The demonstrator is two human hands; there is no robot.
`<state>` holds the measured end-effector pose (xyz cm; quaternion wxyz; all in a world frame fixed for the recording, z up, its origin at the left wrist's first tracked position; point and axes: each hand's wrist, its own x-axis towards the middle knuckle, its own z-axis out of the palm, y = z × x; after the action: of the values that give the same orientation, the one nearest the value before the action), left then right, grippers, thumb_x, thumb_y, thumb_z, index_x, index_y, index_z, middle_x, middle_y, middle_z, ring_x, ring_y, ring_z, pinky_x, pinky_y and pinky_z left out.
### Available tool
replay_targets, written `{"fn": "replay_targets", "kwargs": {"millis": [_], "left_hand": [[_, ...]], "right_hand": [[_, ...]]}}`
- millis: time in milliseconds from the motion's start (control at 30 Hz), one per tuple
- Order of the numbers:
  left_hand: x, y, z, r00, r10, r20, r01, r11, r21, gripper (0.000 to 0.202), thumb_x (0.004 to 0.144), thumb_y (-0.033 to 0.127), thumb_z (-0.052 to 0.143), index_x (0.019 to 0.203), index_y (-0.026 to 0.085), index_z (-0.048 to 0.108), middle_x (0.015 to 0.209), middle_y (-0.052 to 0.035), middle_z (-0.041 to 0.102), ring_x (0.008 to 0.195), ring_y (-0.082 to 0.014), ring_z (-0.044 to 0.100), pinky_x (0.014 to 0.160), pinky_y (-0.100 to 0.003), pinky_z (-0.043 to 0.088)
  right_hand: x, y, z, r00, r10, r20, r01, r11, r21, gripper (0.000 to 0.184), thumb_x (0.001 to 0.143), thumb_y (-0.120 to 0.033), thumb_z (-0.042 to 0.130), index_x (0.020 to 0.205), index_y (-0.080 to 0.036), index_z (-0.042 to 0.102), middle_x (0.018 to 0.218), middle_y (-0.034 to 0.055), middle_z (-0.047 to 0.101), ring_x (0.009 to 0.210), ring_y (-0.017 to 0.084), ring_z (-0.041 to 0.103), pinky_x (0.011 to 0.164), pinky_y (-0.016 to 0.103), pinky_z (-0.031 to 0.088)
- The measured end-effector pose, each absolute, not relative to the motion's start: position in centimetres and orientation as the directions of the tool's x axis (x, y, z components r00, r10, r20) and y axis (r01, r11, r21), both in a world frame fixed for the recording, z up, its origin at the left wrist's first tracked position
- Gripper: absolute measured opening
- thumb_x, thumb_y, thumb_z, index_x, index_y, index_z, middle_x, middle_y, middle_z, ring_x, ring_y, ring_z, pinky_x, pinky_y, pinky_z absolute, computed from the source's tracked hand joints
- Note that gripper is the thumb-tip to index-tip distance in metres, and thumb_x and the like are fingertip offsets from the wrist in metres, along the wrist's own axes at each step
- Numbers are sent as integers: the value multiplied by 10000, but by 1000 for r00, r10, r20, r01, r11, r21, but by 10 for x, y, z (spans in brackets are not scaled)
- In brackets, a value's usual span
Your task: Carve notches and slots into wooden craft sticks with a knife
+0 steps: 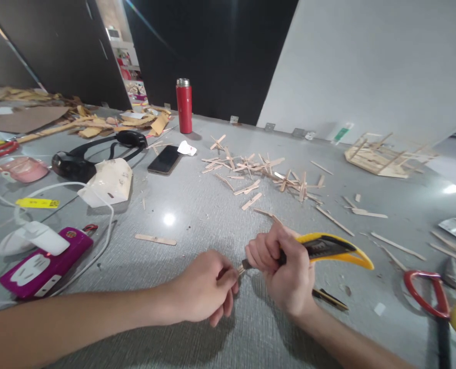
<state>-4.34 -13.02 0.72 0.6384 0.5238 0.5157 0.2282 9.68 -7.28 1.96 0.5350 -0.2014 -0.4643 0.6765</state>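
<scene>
Low in the middle, my left hand [210, 287] is closed, thumb and fingers pinching a thin pale wooden piece [240, 272], mostly hidden. My right hand [285, 266] wraps around a yellow-and-black hand tool [335, 249]; the grip hides its exact kind. Its narrow dark tip points left and meets the pale piece or stops just short of it; I cannot tell which. Beneath my right wrist lies a black-and-gold utility knife [330, 299]. A single wooden craft stick [156, 239] lies flat to the left, and a loose heap of craft sticks [251, 166] spreads beyond my hands.
Red-and-yellow-handled cutters [428, 294] lie at right. Further back stand a wooden stick frame [379, 160] and a red bottle [184, 106]. On the left are a phone [165, 160], a black headset [77, 159], a white cable [110, 225] and a purple power bank [46, 264].
</scene>
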Motion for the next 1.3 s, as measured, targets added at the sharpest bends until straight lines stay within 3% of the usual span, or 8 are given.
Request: {"fn": "replay_targets", "kwargs": {"millis": [300,467,567,733,867,1000,1167,1300], "left_hand": [[-71,-141,56,477,694,-540,643,143,752,491,1012,485,404,625,197,496,463,19,535,320,-98,442,412,-231,360],[-83,-136,45,312,945,-102,811,-209,546,206,866,358,717,812,188,616,774,-22,651,763,-204,600,608,-276,366],[-92,-137,41,413,900,-137,804,-291,518,282,759,294,833,917,192,622,925,-16,654,865,-210,601,670,-277,381],[-98,-144,46,533,804,-264,769,-330,548,320,653,302,917,795,202,647,853,23,645,828,-186,593,669,-270,374],[-91,-143,34,568,810,-142,681,-367,633,136,780,136,789,761,207,675,788,29,650,786,-155,599,666,-269,387],[-81,-135,19,539,837,97,618,-471,629,212,939,71,558,869,203,708,868,-16,646,829,-153,616,739,-274,455],[-68,-148,18,491,841,227,789,-540,294,157,964,112,545,965,156,696,941,-77,645,913,-229,633,849,-372,518],[-54,-179,9,485,854,188,844,-513,155,443,1018,328,500,1375,69,547,1220,-233,628,1085,-378,625,878,-551,539]], "right_hand": [[101,-82,12,-410,882,235,-532,-22,-847,441,947,-359,525,558,-217,374,442,-83,230,398,77,170,413,263,185],[104,-78,12,-381,899,213,-532,-25,-846,408,976,-325,449,585,-222,400,448,-79,237,403,90,179,424,272,206],[106,-76,15,-371,905,210,-528,-19,-849,415,981,-327,437,580,-222,411,448,-76,246,400,91,185,426,276,221],[105,-75,20,-367,909,197,-509,-19,-861,406,974,-319,456,581,-221,421,448,-74,255,397,89,203,423,270,226],[105,-75,29,-359,912,198,-498,-7,-867,411,967,-330,460,572,-221,422,440,-74,247,392,88,199,417,267,232],[108,-77,44,-334,918,216,-492,26,-870,414,952,-359,469,564,-222,428,432,-73,240,392,92,194,417,274,236],[111,-78,50,-310,921,235,-488,58,-871,411,949,-360,458,563,-221,430,433,-69,241,397,95,190,417,281,227],[112,-76,44,-304,924,230,-489,56,-871,414,947,-377,464,564,-225,424,427,-72,231,394,96,186,413,282,222]]}}
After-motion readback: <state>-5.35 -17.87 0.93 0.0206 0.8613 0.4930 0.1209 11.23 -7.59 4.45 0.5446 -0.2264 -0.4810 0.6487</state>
